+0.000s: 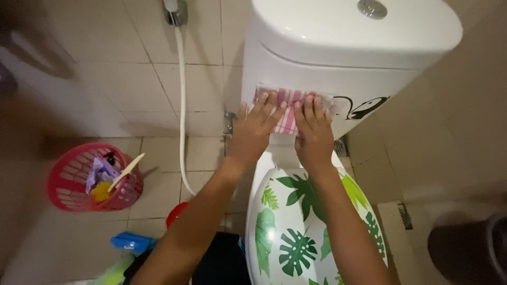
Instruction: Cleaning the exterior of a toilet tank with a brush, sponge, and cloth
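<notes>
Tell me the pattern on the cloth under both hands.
The cloth has pink and white stripes, seen in the head view.

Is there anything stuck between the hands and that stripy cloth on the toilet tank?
Nothing visible. The left hand and right hand both press flat on the pink striped cloth, which lies against the front of the white tank.

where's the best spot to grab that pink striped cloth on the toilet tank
Probably its lower edge, from below: the pink striped cloth lies flat against the tank front, and that strip hangs bare between the left hand and right hand, letting a pinch grip close there.
</notes>
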